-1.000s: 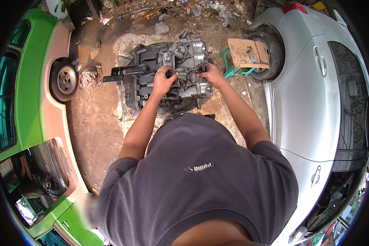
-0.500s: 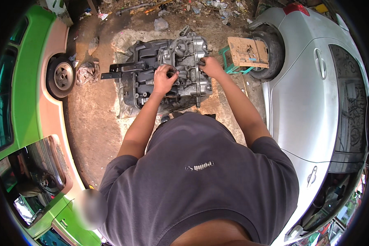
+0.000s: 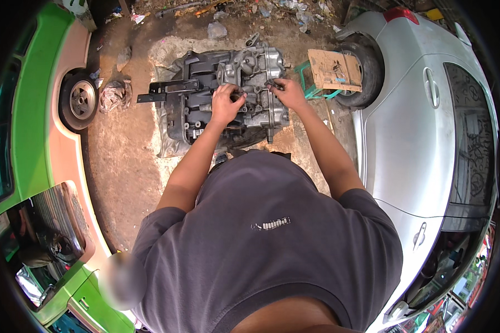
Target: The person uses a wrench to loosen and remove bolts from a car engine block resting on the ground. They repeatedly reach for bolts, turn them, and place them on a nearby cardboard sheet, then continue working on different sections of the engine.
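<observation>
A grey metal engine (image 3: 197,122) lies on a crumpled grey sheet (image 3: 162,147) in front of me, with a black slotted bracket (image 3: 164,91) jutting from its left side. My left hand (image 3: 228,100) is at the middle of the engine, thumb and fingers curled around something I cannot make out. To its right, my right hand (image 3: 286,91) pinches a small dark part (image 3: 272,83) against the engine's silver right-hand section (image 3: 272,58).
A green and beige van (image 3: 33,155) stands left, a silver car (image 3: 405,144) right. A cardboard-topped green stool (image 3: 336,69) is beside the car's rear wheel. A crumpled bundle (image 3: 116,95) lies near the van's wheel, litter (image 3: 297,16) farther back. A blurred patch covers the lower left.
My left hand has moved a little to the right over the engine, fingers still curled. My right hand's grip has shifted slightly around the dark part. The whole view has shifted slightly.
</observation>
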A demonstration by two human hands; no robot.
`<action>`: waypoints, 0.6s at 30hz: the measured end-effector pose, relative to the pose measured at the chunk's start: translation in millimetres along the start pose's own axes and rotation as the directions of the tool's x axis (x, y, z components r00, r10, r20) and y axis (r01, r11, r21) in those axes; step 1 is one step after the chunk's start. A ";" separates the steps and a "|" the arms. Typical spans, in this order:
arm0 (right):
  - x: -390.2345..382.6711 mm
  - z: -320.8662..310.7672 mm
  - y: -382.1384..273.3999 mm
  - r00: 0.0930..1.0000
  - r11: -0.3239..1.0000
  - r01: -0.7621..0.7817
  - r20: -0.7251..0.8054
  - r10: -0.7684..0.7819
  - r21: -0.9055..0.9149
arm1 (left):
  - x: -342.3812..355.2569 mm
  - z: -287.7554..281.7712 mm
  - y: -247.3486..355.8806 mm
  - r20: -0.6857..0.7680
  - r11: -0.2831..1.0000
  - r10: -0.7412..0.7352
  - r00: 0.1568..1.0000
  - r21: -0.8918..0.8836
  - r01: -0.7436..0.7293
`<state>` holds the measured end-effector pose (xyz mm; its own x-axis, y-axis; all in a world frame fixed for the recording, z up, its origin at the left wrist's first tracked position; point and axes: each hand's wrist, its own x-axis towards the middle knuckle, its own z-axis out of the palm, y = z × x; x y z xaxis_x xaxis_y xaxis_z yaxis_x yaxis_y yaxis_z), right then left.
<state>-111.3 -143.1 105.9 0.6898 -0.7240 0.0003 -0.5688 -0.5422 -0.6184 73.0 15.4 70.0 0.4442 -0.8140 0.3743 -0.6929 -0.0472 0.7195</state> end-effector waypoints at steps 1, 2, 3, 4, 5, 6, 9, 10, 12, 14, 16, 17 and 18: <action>-2.6 -3.9 -4.0 1.000 1.000 0.021 -0.021 -0.021 -0.002 | 0.8 -0.1 -0.2 0.002 1.000 -0.004 1.000 -0.001 0.004; -4.8 -6.3 -7.4 0.998 0.999 0.037 -0.047 -0.037 -0.015 | 1.7 -0.6 -0.2 0.004 1.000 -0.006 1.000 -0.003 0.006; -8.8 -6.8 -9.5 1.000 1.000 0.010 -0.028 -0.010 0.027 | 1.6 -1.6 0.2 0.016 1.000 -0.001 1.000 -0.017 0.001; -13.3 -6.8 -10.1 1.000 0.998 -0.022 -0.015 0.023 0.057 | 2.3 -3.2 0.5 0.028 0.999 0.005 1.000 -0.032 -0.004; -17.0 -5.9 -9.5 0.999 0.995 -0.037 -0.006 0.038 0.093 | 3.1 -5.0 1.2 0.041 0.999 0.010 0.999 -0.049 -0.008; -20.3 -3.7 -8.0 0.995 0.982 -0.098 0.020 0.096 0.162 | 3.2 -7.2 1.9 0.059 0.998 0.018 0.998 -0.059 -0.014; -30.7 7.5 -2.4 0.976 0.904 -0.218 0.093 0.198 0.368 | 5.0 -15.9 3.2 0.130 0.995 0.049 0.990 -0.093 -0.037; -33.6 12.2 -1.6 0.967 0.868 -0.254 0.122 0.223 0.426 | 4.8 -19.3 3.3 0.163 0.994 0.063 0.985 -0.104 -0.046; -40.6 21.3 -2.6 0.902 0.713 -0.431 0.234 0.364 0.554 | 3.7 -26.1 3.2 0.237 0.989 0.121 0.964 -0.112 -0.097; -48.8 26.3 -5.3 0.928 0.666 -0.366 0.201 0.314 0.650 | 3.2 -32.9 3.2 0.319 0.979 0.201 0.926 -0.108 -0.175; -55.0 28.3 -7.3 0.922 0.651 -0.380 0.213 0.324 0.657 | 2.6 -37.7 5.7 0.364 0.969 0.245 0.898 -0.055 -0.242; -56.7 28.6 -7.6 0.941 0.719 -0.335 0.169 0.294 0.609 | 3.2 -39.8 7.4 0.398 0.964 0.253 0.882 -0.028 -0.263; -58.9 29.1 -7.6 0.957 0.782 -0.288 0.128 0.262 0.554 | 4.2 -41.5 9.5 0.427 0.951 0.287 0.857 -0.018 -0.309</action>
<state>-134.6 -83.9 87.7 0.5682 -0.7801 -0.2618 -0.3950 0.0206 -0.9185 91.9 35.6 102.7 -0.0604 -0.9589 0.2774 -0.7861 0.2169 0.5788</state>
